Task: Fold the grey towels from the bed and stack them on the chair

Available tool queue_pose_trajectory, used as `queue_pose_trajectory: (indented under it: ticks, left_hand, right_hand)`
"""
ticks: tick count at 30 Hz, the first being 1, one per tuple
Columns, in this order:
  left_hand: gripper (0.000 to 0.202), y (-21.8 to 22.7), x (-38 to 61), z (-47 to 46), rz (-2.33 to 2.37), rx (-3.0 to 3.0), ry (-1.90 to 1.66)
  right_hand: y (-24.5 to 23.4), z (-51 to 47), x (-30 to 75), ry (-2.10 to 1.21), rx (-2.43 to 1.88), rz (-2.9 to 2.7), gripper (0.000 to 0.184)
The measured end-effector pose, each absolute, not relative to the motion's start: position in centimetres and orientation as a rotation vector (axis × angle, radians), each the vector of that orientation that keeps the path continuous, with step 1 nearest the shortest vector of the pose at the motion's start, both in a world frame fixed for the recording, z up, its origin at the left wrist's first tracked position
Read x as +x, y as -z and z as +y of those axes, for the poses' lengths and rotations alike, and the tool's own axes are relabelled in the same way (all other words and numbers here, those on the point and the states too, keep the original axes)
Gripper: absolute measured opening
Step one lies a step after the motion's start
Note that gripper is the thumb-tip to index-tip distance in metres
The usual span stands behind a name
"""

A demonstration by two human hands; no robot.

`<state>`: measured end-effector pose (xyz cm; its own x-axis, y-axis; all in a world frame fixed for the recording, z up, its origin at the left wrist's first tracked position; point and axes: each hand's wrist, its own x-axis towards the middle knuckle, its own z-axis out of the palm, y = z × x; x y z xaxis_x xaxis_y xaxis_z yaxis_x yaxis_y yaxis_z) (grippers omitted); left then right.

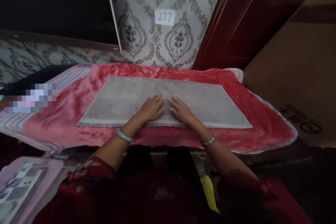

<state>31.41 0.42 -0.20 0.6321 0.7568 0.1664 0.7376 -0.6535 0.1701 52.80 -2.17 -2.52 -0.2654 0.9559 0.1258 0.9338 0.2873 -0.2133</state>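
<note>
A grey towel [199, 103], folded into a long flat rectangle, lies across a red plush blanket [168, 136]. My left hand [153, 107] rests on the towel just left of its middle, fingers stretched out and a little blurred. Close beside it on the right, my right hand [181, 110] lies on the same towel with its fingers extended. Only a narrow gap parts the two hands, and neither holds anything. A small dark embroidered mark shows on the towel by my left wrist.
A large cardboard box [296, 66] stands at the right, against a dark red door [236, 17]. A dark screen [57, 7] is at the upper left. Behind the blanket, a paper marked 277 [165, 17] hangs on the patterned wall. A pink stool-like surface [49, 164] bears a white item at lower left.
</note>
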Motion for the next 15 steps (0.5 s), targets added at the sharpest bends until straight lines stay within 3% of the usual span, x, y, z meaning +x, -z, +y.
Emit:
queue_pose_trajectory:
  ticks: [6,15]
  left_hand:
    - [0.057,4.2,27.5,-3.7,1.263,2.757,-0.4]
    - [0.037,4.4,20.0,-6.0,1.29,2.726,-0.765]
  right_hand:
    - [4.3,-6.0,51.6,-0.124,-1.697,-2.335,0.056]
    - [4.7,-8.2,53.2,-0.167,-1.537,-2.356,0.06]
